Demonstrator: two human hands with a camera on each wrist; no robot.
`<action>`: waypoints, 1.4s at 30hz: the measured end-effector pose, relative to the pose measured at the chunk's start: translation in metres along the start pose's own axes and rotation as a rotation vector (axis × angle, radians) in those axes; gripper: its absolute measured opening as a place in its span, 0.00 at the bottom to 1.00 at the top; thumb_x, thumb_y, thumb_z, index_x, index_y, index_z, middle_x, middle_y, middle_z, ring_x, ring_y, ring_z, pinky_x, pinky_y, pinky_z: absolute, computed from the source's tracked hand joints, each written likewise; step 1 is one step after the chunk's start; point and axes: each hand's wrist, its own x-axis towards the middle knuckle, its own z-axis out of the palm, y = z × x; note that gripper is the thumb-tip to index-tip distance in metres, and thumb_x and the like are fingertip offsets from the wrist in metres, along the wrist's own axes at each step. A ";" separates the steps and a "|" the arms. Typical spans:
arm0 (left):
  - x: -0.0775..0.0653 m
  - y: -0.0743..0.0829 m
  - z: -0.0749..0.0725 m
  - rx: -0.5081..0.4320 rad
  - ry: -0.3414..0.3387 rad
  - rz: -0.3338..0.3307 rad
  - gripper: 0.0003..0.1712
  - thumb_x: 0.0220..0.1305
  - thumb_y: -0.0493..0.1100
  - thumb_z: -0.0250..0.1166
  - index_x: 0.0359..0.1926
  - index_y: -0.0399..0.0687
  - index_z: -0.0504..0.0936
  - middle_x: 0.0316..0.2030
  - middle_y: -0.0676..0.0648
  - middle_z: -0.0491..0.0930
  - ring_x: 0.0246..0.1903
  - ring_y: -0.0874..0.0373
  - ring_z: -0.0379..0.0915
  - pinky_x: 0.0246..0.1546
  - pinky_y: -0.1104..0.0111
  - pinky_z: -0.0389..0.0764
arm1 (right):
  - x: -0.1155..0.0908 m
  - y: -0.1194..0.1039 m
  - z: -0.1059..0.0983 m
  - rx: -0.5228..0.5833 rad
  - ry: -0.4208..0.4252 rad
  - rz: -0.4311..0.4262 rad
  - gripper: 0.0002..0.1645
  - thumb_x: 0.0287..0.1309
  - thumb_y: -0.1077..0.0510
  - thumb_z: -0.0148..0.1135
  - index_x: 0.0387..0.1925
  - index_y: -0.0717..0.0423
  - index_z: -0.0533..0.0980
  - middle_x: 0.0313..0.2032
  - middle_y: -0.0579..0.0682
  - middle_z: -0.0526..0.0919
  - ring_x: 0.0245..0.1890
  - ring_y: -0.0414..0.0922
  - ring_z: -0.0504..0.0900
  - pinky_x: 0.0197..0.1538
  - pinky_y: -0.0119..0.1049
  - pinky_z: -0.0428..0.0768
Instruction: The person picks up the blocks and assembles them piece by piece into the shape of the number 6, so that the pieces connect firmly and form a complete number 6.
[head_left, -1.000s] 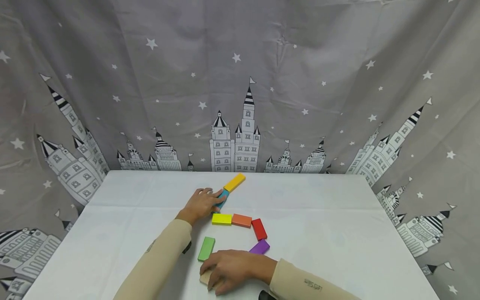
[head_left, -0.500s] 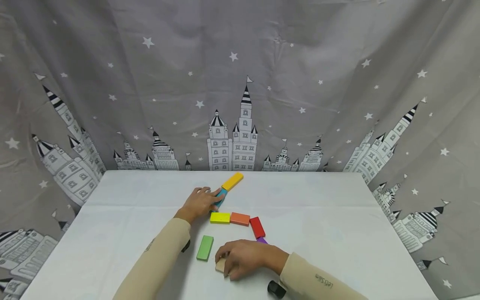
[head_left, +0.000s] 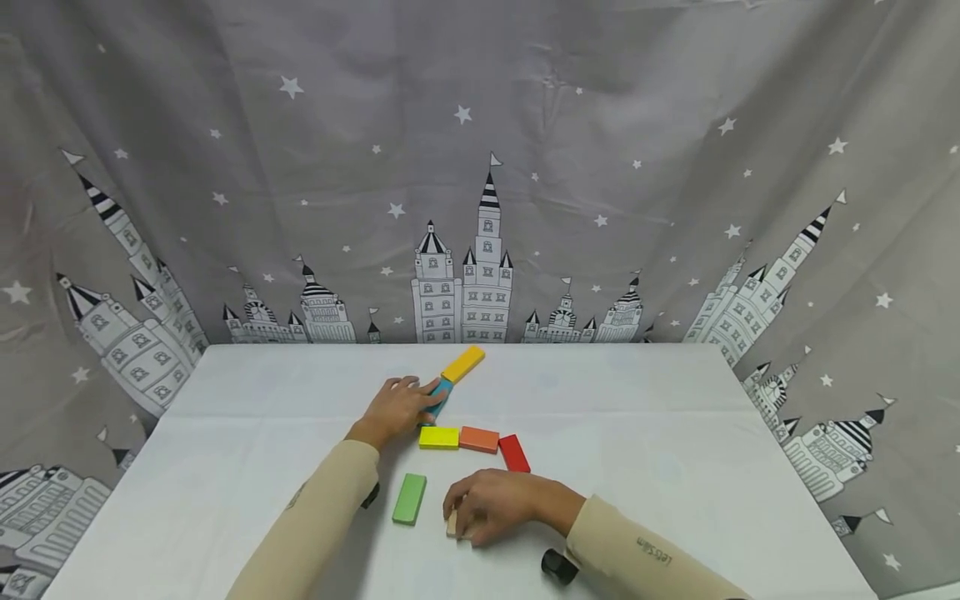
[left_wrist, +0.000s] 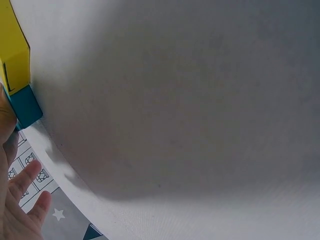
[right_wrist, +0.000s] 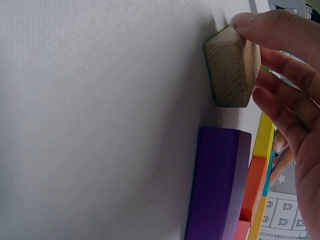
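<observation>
My left hand [head_left: 397,411] holds a blue block [head_left: 438,400] between thumb and index finger on the white table. The far end of that block meets an amber-yellow block [head_left: 463,364]; the near end lies close to a yellow block [head_left: 438,437]. My right hand [head_left: 498,500] pinches a plain wooden block [right_wrist: 227,72] between thumb and fingertips. A purple block [right_wrist: 215,180] lies just beyond the wooden one in the right wrist view, with a gap between them; in the head view my right hand hides it.
From the yellow block an orange block [head_left: 479,439] and a red block [head_left: 514,453] continue the curved row. A green block [head_left: 409,499] lies apart, left of the right hand. Behind the white table [head_left: 675,467] hangs a grey castle-print curtain [head_left: 600,125].
My right hand has moved the wooden block right and away from me, from beside the green block toward the purple one. The left hand has stayed on the blue block.
</observation>
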 end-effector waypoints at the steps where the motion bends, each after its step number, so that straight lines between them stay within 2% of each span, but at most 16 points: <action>1: 0.000 0.000 0.000 0.003 0.001 0.001 0.35 0.62 0.56 0.59 0.70 0.62 0.65 0.71 0.54 0.59 0.66 0.42 0.59 0.64 0.45 0.61 | 0.000 0.000 0.000 0.008 -0.001 -0.002 0.09 0.56 0.57 0.69 0.40 0.47 0.86 0.49 0.39 0.80 0.47 0.29 0.74 0.50 0.14 0.66; 17: -0.001 -0.001 0.001 -0.007 0.007 0.003 0.34 0.62 0.56 0.59 0.70 0.63 0.65 0.71 0.54 0.58 0.66 0.43 0.60 0.64 0.46 0.61 | -0.004 0.003 -0.005 0.076 0.003 0.025 0.13 0.54 0.58 0.70 0.44 0.48 0.86 0.48 0.39 0.81 0.47 0.30 0.74 0.50 0.16 0.69; 26: 0.001 -0.001 0.000 -0.001 0.011 0.010 0.34 0.63 0.56 0.59 0.70 0.62 0.64 0.71 0.53 0.59 0.66 0.43 0.60 0.64 0.46 0.61 | -0.005 0.004 -0.002 0.057 0.013 0.013 0.13 0.53 0.59 0.71 0.43 0.47 0.86 0.48 0.38 0.81 0.47 0.28 0.74 0.51 0.16 0.69; 31: 0.000 0.000 0.002 -0.004 0.002 -0.007 0.34 0.63 0.56 0.59 0.70 0.63 0.64 0.72 0.55 0.58 0.66 0.44 0.59 0.65 0.47 0.61 | -0.006 0.002 -0.001 0.074 0.007 0.018 0.13 0.54 0.59 0.70 0.43 0.47 0.86 0.48 0.39 0.81 0.47 0.29 0.74 0.51 0.17 0.69; 35: 0.001 0.003 0.003 -0.016 0.005 0.016 0.34 0.63 0.56 0.59 0.70 0.62 0.65 0.71 0.54 0.59 0.66 0.43 0.60 0.64 0.46 0.61 | -0.009 -0.001 -0.002 0.080 -0.003 0.041 0.13 0.54 0.58 0.70 0.43 0.46 0.86 0.49 0.39 0.80 0.49 0.30 0.74 0.53 0.19 0.69; 42: 0.000 0.001 0.002 0.004 0.001 0.000 0.35 0.62 0.57 0.59 0.70 0.63 0.65 0.71 0.54 0.59 0.66 0.43 0.60 0.64 0.46 0.61 | -0.003 -0.001 0.000 0.022 0.065 0.058 0.10 0.58 0.53 0.67 0.42 0.42 0.86 0.51 0.39 0.78 0.49 0.31 0.73 0.52 0.20 0.70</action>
